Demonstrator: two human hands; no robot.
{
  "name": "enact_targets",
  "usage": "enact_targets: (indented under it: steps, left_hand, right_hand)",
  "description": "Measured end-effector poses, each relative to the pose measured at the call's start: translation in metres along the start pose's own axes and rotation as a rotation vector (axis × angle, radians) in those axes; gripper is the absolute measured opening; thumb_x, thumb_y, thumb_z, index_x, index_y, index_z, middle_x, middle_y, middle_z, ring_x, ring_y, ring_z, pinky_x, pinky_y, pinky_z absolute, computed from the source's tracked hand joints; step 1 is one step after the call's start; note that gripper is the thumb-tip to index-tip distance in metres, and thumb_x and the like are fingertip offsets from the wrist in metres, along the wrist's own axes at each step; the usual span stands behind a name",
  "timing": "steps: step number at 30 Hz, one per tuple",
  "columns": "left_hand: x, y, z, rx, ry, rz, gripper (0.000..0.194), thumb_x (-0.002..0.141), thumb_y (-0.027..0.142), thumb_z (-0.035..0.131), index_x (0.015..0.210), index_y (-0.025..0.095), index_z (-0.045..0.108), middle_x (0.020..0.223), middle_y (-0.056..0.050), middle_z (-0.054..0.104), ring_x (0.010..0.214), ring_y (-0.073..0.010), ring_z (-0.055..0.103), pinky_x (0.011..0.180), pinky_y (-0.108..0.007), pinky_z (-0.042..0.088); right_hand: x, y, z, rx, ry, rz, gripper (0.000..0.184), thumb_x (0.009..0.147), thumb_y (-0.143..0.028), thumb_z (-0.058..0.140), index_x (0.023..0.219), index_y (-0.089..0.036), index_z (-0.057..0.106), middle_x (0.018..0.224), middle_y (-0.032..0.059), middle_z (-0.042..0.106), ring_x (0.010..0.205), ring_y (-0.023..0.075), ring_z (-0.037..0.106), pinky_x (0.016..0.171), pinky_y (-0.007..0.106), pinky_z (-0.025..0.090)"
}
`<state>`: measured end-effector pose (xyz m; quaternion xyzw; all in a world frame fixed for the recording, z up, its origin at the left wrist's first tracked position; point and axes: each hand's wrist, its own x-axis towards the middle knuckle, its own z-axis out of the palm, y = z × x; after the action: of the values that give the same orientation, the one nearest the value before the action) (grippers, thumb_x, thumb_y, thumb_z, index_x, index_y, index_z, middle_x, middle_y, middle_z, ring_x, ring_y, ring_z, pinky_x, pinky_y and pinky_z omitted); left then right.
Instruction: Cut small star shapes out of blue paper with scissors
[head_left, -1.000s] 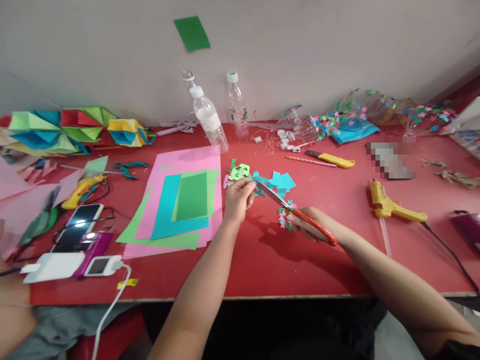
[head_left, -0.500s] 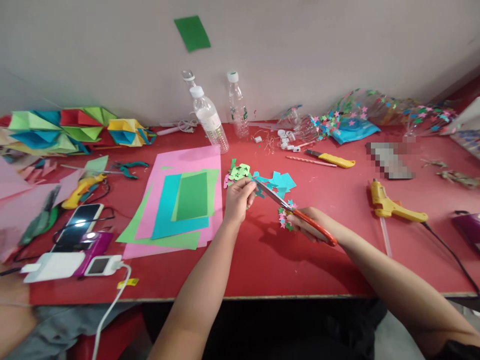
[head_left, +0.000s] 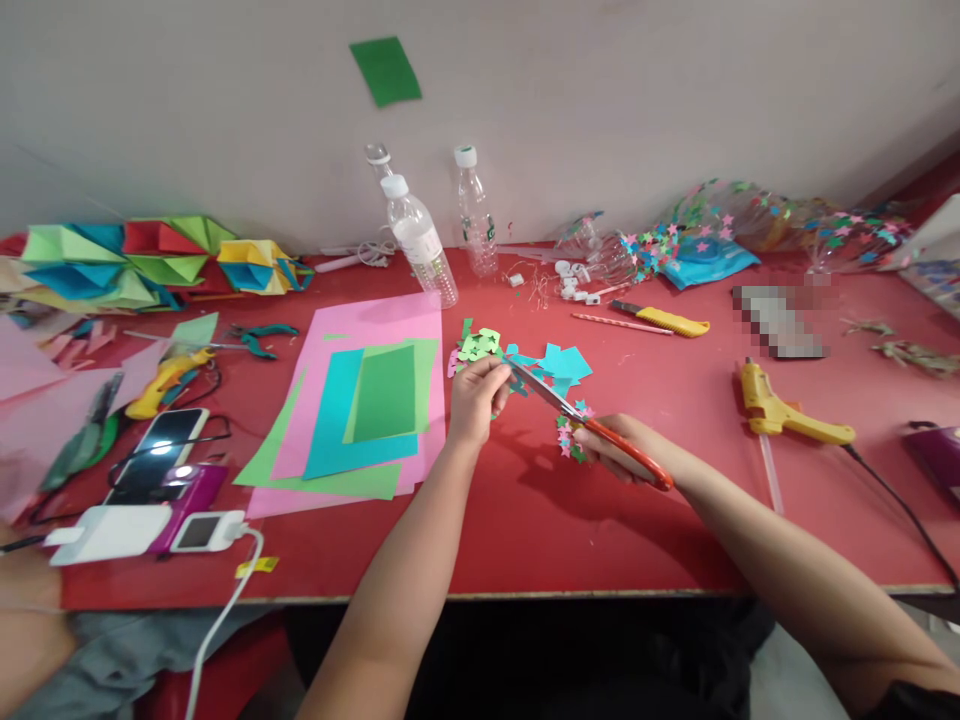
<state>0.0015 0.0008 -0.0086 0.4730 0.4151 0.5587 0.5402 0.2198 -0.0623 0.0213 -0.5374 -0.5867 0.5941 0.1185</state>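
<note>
My right hand (head_left: 619, 450) is closed round the red handles of a pair of scissors (head_left: 551, 395), whose blades point up and left. The tips reach the fingers of my left hand (head_left: 480, 392), which are pinched together; whatever they hold is too small to make out. Just beyond the left hand lie light green paper scraps (head_left: 478, 345) with star-shaped holes. Blue paper scraps (head_left: 566, 366) lie behind the blades. Small paper stars (head_left: 566, 437) in pink, green and blue are on the table by the right hand, partly covered by it.
Left of my hands lie stacked coloured sheets (head_left: 385, 395). Plastic bottles (head_left: 424, 245) stand by the wall. A yellow utility knife (head_left: 679, 320) and a glue gun (head_left: 795, 410) are on the right. A phone (head_left: 161, 455) and a power bank with cables lie left, near another person's arm (head_left: 30, 630).
Both hands and the scissors keep almost the same position. The whole view has shifted very slightly; nothing on the table has visibly moved.
</note>
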Motion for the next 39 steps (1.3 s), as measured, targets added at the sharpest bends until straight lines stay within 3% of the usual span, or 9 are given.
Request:
enact_targets:
  steps: [13, 17, 20, 25, 33, 39]
  left_hand:
    - [-0.004, -0.005, 0.007, 0.064, 0.092, 0.106, 0.023, 0.080, 0.028, 0.063, 0.060, 0.019, 0.057, 0.045, 0.007, 0.035, 0.042, -0.0065, 0.031, 0.043, -0.021, 0.026]
    - [-0.001, -0.006, 0.006, 0.129, 0.144, 0.218, 0.020, 0.076, 0.022, 0.064, 0.057, 0.020, 0.060, 0.067, 0.001, 0.049, 0.069, -0.0100, 0.050, 0.064, -0.022, 0.042]
    - [0.002, -0.010, 0.006, 0.084, 0.107, 0.216, 0.018, 0.076, 0.024, 0.064, 0.059, 0.020, 0.063, 0.084, -0.001, 0.055, 0.085, -0.0133, 0.054, 0.077, -0.026, 0.045]
    - [0.001, -0.015, 0.007, -0.021, 0.036, 0.155, 0.015, 0.079, 0.025, 0.062, 0.065, 0.021, 0.063, 0.071, 0.001, 0.055, 0.072, -0.0124, 0.053, 0.073, -0.026, 0.044]
    - [0.000, -0.016, 0.011, -0.011, 0.109, 0.062, 0.013, 0.076, 0.030, 0.063, 0.068, 0.021, 0.066, 0.073, 0.000, 0.060, 0.074, -0.0130, 0.057, 0.075, -0.025, 0.047]
    - [0.000, -0.017, 0.011, -0.028, 0.108, 0.072, 0.015, 0.076, 0.029, 0.063, 0.064, 0.020, 0.063, 0.072, 0.001, 0.057, 0.073, -0.0121, 0.055, 0.076, -0.025, 0.046]
  right_hand:
    - [0.000, 0.008, 0.005, 0.041, -0.056, -0.077, 0.055, 0.089, -0.070, 0.042, 0.076, -0.018, 0.055, 0.042, -0.0051, 0.047, 0.032, 0.0078, 0.040, 0.035, 0.018, 0.034]
    - [0.000, 0.008, 0.006, 0.044, -0.058, -0.076, 0.055, 0.089, -0.070, 0.041, 0.078, -0.018, 0.055, 0.043, -0.0050, 0.047, 0.033, 0.0078, 0.041, 0.035, 0.018, 0.035]
    - [0.000, 0.007, 0.007, 0.046, -0.054, -0.073, 0.057, 0.088, -0.072, 0.041, 0.077, -0.018, 0.055, 0.043, -0.0050, 0.047, 0.033, 0.0076, 0.041, 0.035, 0.018, 0.034]
    - [0.003, 0.007, 0.007, 0.077, -0.054, -0.069, 0.057, 0.087, -0.072, 0.043, 0.074, -0.018, 0.054, 0.039, -0.0058, 0.045, 0.030, 0.0073, 0.040, 0.033, 0.017, 0.035]
    - [0.002, 0.001, 0.020, 0.139, 0.009, -0.004, 0.052, 0.088, -0.067, 0.044, 0.070, -0.019, 0.051, 0.035, -0.0060, 0.044, 0.027, 0.0071, 0.035, 0.028, 0.017, 0.030]
    - [0.003, -0.002, 0.021, 0.102, 0.031, 0.053, 0.051, 0.087, -0.066, 0.047, 0.066, -0.019, 0.049, 0.035, -0.0059, 0.043, 0.027, 0.0066, 0.036, 0.029, 0.017, 0.031]
